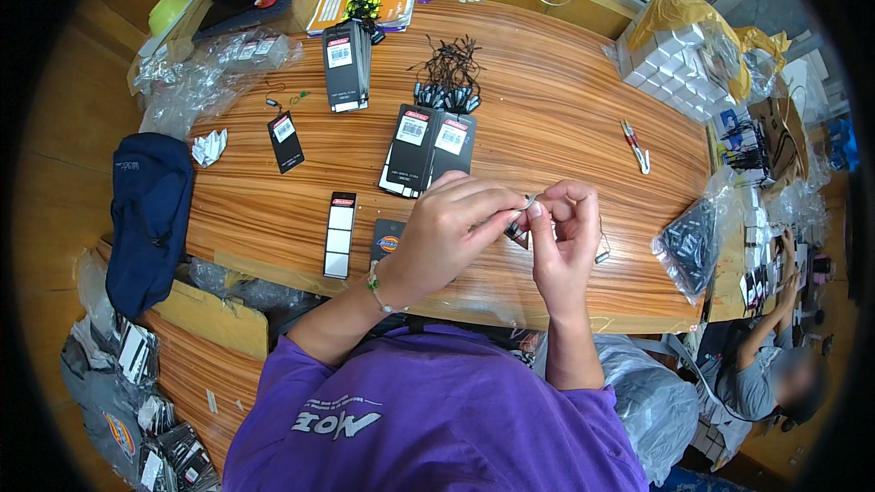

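Over wood-grain table (565, 109), pinching small pale item (529, 201) of unclear type btwn L hand (451, 226) & R hand (563, 241) fingertips, prob. for fine ctrl; w/ dark tag (517, 235) just below pinch, tag stacks (406, 162) beyond, prob. for easy reach

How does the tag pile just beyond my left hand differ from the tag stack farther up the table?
The near pile shows two top tags side by side; the far stack shows only one.
The near pile's dark cords fan out across the wood, while the far stack's are bunched beside the orange booklet.
Both have black tags with white labels.
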A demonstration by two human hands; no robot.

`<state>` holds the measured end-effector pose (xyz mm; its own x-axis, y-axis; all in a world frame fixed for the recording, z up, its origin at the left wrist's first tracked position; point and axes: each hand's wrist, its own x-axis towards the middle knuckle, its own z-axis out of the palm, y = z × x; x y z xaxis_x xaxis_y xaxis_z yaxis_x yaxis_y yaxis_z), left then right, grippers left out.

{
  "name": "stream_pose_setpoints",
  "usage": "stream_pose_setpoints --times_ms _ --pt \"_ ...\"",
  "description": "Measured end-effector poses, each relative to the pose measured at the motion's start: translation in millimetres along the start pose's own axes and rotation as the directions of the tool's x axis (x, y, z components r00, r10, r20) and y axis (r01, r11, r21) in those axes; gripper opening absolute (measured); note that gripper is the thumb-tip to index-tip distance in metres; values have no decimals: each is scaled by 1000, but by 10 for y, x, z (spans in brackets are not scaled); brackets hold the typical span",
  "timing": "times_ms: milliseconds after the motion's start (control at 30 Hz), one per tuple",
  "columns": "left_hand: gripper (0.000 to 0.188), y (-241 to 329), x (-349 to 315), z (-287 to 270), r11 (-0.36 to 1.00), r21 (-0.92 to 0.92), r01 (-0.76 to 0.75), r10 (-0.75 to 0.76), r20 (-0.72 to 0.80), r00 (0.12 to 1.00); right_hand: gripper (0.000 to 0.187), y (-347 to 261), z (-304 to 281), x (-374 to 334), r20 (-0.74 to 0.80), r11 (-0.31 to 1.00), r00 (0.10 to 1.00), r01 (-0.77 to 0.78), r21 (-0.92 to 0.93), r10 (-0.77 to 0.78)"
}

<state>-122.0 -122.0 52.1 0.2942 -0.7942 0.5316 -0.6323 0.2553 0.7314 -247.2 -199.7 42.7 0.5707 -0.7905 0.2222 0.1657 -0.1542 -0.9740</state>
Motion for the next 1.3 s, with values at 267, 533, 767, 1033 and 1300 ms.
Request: stream_pose_setpoints --times_ms 267,533,767,1033,1300 --pt "11 -83 30 -39 898 367 -244 278 -42 960 11 -73 -62 111 124 904 955 -296 309 270" --pt "13 -81 13 20 786 502 -360 410 12 912 6 105 -122 81 151 745 939 -338 574 310" --pt "10 -216 -20 -73 806 501 -315 372 -15 928 8 126 -334 291 -120 794 989 2 608 89" --pt "6 -339 -12 -50 958 150 -244 252 -34 967 12 24 -295 371 304 551 945 -194 812 -116" --pt "14 -319 -19 -98 716 -572 401 -286 284 915 13 19 -231 361 302 443 951 -242 863 -69"
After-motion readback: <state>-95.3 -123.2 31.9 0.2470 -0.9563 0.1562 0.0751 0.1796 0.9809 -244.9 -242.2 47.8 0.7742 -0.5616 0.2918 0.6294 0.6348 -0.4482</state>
